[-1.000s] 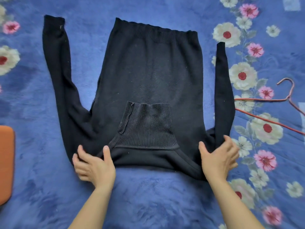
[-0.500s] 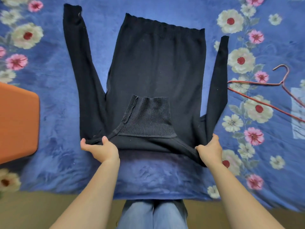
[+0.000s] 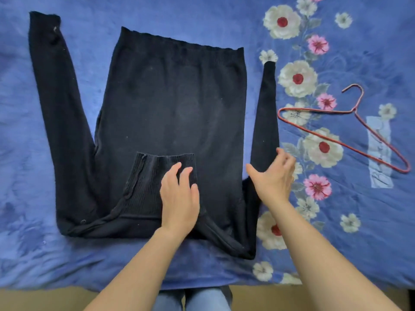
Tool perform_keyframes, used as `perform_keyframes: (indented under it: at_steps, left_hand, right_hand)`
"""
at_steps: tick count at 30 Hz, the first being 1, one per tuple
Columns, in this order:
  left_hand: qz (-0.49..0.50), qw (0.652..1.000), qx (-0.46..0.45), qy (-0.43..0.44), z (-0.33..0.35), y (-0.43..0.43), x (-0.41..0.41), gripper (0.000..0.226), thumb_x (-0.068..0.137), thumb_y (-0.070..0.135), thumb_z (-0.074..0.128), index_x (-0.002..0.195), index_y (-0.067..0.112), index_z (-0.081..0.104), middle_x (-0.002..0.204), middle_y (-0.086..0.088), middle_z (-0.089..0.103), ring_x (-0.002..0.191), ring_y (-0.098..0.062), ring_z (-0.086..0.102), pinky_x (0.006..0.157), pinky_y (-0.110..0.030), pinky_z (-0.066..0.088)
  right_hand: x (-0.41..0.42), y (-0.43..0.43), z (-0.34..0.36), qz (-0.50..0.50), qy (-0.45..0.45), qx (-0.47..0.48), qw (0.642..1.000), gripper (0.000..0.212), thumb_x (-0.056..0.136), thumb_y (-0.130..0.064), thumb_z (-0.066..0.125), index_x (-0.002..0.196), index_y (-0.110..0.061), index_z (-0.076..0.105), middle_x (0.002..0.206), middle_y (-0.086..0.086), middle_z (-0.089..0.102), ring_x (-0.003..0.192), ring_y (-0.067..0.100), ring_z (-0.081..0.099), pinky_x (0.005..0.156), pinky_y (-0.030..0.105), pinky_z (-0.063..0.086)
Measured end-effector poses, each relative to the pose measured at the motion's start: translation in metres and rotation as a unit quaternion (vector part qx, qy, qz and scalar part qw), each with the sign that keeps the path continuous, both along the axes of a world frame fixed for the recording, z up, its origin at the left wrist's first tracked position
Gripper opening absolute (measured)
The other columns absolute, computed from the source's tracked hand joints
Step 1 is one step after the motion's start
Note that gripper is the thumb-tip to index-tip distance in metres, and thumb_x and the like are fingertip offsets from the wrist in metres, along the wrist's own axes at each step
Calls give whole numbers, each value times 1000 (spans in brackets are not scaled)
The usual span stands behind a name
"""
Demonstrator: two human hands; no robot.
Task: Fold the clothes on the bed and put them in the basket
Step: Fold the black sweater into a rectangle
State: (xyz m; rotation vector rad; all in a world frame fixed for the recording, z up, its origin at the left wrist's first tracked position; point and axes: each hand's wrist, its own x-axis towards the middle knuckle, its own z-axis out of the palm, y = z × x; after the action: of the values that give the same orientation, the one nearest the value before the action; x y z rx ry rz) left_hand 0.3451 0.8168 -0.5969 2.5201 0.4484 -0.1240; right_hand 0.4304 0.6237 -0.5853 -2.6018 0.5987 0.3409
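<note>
A black knitted turtleneck sweater (image 3: 175,104) lies spread flat on the blue bed cover, hem away from me, ribbed collar (image 3: 148,182) folded up onto the body. Its long sleeves stretch away on either side. My left hand (image 3: 179,196) rests flat on the collar's right part, fingers relaxed. My right hand (image 3: 274,176) hovers open over the base of the right sleeve (image 3: 266,122), fingers spread, holding nothing. No basket is in view.
A red wire hanger (image 3: 350,133) lies on the blue flowered bed cover (image 3: 359,221) to the right of the sweater. The bed's near edge runs along the bottom, with my jeans-clad knees (image 3: 193,299) below it.
Both hands let go of the sweater's shoulders. The left moved onto the collar, the right opened and rose beside the right sleeve. The orange object at left is out of view.
</note>
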Motion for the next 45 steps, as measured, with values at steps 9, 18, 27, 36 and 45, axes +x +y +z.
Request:
perform_keyframes:
  at_steps: [9,18,27,36,45]
  left_hand:
    - [86,895,-411,148,18,-79,117,23,94,21,54,89,9,73,94,-4,73,90,-19,69,88,-35,55]
    - [94,789,-543,272,28,-113,200,7,84,17,71,85,11,68,77,-5,68,68,-16,64,58,-21,51]
    - [180,497,-849,10,95,-11,213,20,75,17,45,68,6,60,67,-6,55,55,-18,53,75,-35,46]
    - [405,634,-654,78,12,87,158,57,88,53,58,130,14,57,122,-5,67,112,-23,64,96,-42,51]
    - [358,773,-517,83,18,90,189,54,51,0,54,105,6,57,98,-9,60,96,-30,63,89,-37,52]
  right_hand:
    - [26,-35,-4,-96,-73,136,983,14,78,-13,65,75,-11,51,66,1,51,69,26,51,62,33,32]
    - [-30,-33,14,150,-147,173,962,17,70,-8,66,83,-14,58,86,-6,48,78,11,49,69,15,38]
    - [-42,-17,0,184,-34,146,971,47,75,-44,68,111,-25,44,99,-12,45,88,12,54,73,29,46]
    - [-56,31,-7,375,-54,52,924,23,79,-34,53,93,-16,53,83,-2,53,69,21,54,54,35,49]
    - [-58,46,18,446,54,41,892,30,63,-9,66,81,-15,43,64,-1,50,43,23,49,40,25,22]
